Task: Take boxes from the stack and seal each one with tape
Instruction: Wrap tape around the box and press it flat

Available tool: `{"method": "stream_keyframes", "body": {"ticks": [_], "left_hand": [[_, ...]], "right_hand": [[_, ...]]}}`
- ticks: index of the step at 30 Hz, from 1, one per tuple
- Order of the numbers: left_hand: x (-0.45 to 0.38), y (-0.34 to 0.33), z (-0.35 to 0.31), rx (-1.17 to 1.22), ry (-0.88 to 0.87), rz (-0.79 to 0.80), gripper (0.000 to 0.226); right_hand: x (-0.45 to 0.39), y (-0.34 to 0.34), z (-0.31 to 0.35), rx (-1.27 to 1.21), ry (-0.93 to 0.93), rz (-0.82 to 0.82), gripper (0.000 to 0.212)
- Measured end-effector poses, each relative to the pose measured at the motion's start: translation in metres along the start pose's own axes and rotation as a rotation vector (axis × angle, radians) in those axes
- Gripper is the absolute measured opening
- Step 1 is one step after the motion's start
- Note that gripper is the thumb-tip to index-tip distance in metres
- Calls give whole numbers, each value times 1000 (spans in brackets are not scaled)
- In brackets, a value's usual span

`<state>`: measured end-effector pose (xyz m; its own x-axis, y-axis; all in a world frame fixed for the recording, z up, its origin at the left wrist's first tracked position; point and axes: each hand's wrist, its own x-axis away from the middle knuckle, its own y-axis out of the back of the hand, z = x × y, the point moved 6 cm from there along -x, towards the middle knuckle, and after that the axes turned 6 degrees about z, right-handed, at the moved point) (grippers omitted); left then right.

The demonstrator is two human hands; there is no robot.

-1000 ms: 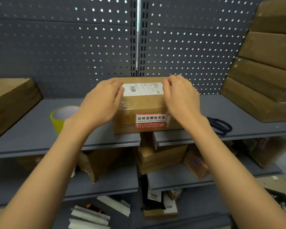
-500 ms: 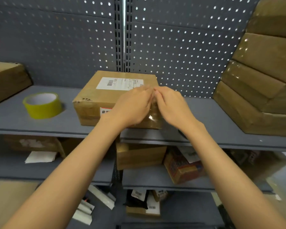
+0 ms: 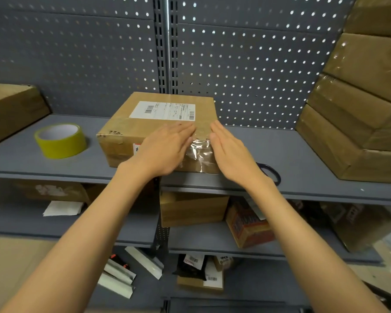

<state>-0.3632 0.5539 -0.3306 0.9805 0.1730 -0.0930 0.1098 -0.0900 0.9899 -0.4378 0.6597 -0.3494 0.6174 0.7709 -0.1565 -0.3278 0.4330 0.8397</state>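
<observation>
Box [image 3: 158, 123] sits on upper shelf [image 3: 303, 159], near its front edge, centred before pegboard [image 3: 77, 64]. Label [image 3: 164, 110] lies on box top, toward the rear. Tape strip [image 3: 200, 150] runs over the box's front right edge, between the two hands. Left hand [image 3: 165, 150] lies flat on box, left of strip; right hand [image 3: 230, 152] flat at the box's right front corner. Tape roll [image 3: 60, 141] stands on shelf left of box, apart from it. Second box [image 3: 11, 109] at far left. Box stack [image 3: 357, 105] at far right on same shelf. Scissors [image 3: 270, 172] lie on shelf right of box, partly behind right wrist. Lower shelves [image 3: 212, 240] hold further boxes.
</observation>
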Motion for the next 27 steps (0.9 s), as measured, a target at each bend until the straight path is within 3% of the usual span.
{"method": "stream_keyframes", "body": {"ticks": [6,11,21,27], "left_hand": [[-2,11,7,90,13,20,48],[-15,7,-9,131,-162,58,51],[-21,-5,-2,-200,-246,-24,74],[-18,-5,-5,-245,-264,-34,77]], "right_hand": [[2,17,4,-143,14,-67,46],[-5,10,0,-139,63,-1,51],[-8,-3,-22,0,168,50,66],[-6,-2,-24,49,197,65,78]]}}
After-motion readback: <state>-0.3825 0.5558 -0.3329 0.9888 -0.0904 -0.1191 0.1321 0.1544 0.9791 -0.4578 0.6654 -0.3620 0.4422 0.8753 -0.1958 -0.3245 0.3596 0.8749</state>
